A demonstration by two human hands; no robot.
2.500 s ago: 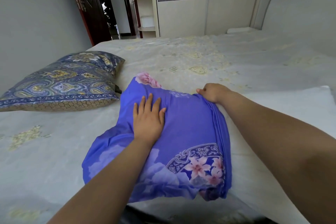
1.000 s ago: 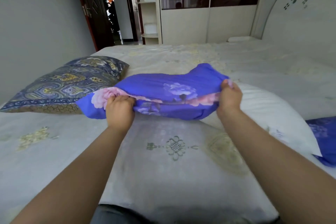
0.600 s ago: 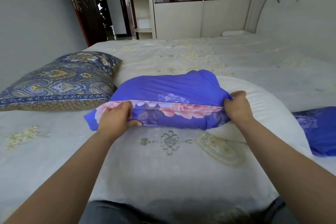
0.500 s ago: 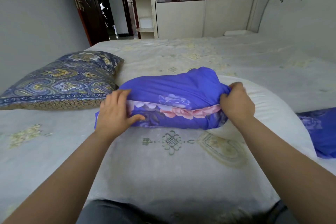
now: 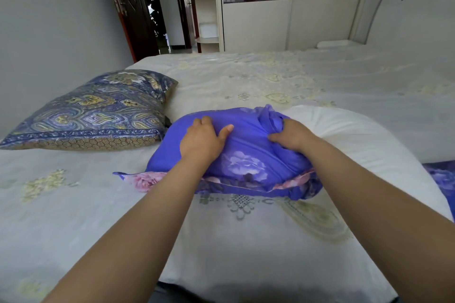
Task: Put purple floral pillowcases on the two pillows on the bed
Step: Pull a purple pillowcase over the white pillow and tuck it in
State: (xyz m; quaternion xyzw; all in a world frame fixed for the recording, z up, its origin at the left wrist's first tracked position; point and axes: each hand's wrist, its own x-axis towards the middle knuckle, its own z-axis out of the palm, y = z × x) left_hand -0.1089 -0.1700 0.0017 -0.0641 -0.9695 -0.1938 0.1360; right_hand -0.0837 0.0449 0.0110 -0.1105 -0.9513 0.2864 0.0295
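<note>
Bed [image 5: 246, 76]: pale embroidered cover.
Purple pillowcase [image 5: 246, 155]: bunched over white pillow [image 5: 344, 135], far end.
Left hand [image 5: 202, 142]: fingers flat, tips curled into the fabric.
Right hand [image 5: 290, 135]: fingers hidden, gripping gathered fabric.
Second purple pillowcase [image 5: 443, 179]: cut off at frame edge.

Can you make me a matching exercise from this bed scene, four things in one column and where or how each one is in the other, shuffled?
Things:
1. purple floral pillowcase
2. paisley pillow
3. left hand
4. second purple pillowcase

Places or states:
A. at the right edge, partly out of frame
B. bunched over the white pillow's far end
C. lying at the left of the bed
D. resting on the purple fabric

Pairs: 1-B, 2-C, 3-D, 4-A
</note>
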